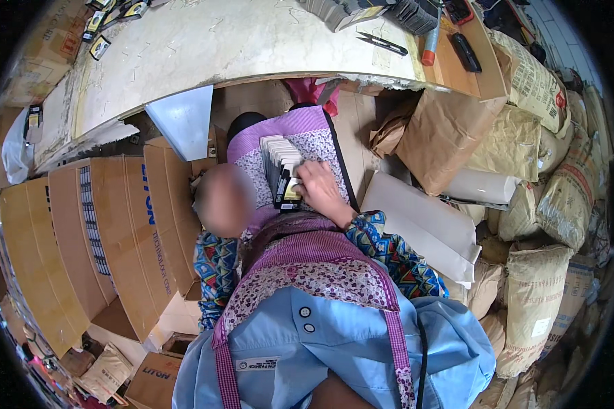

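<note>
On my lap, over the purple flowered apron (327, 141), lies a fanned row of thin flat packets (278, 153) with pale edges. The nearest packet (293, 191) shows a black face with a yellow label. My right hand (318, 187) bends its fingers over this packet's right side, thumb and fingertips pressed against it. To the left of the row, my left hand (225, 200) is covered by a blur, so its fingers and anything in them cannot be made out.
A worn white table (252, 48) stands ahead, bearing thread snips (383, 44), a dark stack of packets (344, 12) and loose black-and-yellow packets (99, 48). Open cardboard boxes (126, 238) crowd my left. Brown paper (450, 140) and full sacks (535, 300) fill the right.
</note>
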`<action>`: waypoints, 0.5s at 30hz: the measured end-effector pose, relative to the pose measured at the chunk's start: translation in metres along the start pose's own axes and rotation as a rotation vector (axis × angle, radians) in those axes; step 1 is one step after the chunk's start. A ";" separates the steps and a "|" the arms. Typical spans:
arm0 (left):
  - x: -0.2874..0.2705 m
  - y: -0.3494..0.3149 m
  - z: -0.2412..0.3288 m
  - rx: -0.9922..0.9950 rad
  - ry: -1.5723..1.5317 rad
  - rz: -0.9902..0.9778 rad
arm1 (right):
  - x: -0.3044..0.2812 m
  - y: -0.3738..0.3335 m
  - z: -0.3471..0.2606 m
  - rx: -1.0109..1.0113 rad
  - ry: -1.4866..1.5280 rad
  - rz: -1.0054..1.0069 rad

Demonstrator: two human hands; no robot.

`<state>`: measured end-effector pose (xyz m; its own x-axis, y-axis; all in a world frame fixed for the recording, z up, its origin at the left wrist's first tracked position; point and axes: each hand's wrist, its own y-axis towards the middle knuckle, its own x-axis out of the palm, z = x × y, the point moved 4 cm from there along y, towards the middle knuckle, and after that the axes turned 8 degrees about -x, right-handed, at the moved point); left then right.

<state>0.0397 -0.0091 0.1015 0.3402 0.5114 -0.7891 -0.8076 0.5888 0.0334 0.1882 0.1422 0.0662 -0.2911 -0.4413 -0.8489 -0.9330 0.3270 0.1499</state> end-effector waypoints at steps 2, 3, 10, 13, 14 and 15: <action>0.011 -0.003 0.010 0.099 -0.229 -0.023 | 0.002 0.000 -0.002 -0.028 -0.058 -0.046; 0.021 -0.009 0.016 0.134 -0.299 -0.080 | -0.007 0.006 -0.008 -0.001 0.019 0.033; 0.054 -0.017 0.042 0.073 -0.292 -0.192 | 0.005 0.001 0.003 0.346 0.931 -0.004; 0.072 -0.020 0.021 0.013 -0.400 -0.239 | 0.004 -0.002 0.006 0.356 0.820 0.124; 0.070 -0.019 0.024 0.013 -0.401 -0.240 | 0.004 -0.001 0.002 0.356 0.820 0.124; 0.072 -0.019 0.025 -0.126 -0.705 -0.351 | 0.001 0.001 -0.001 0.364 0.895 0.227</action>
<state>0.0916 0.0321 0.0589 0.7755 0.6093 -0.1657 -0.6307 0.7354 -0.2477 0.1872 0.1412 0.0660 -0.6471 -0.7557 -0.1011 -0.7572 0.6525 -0.0304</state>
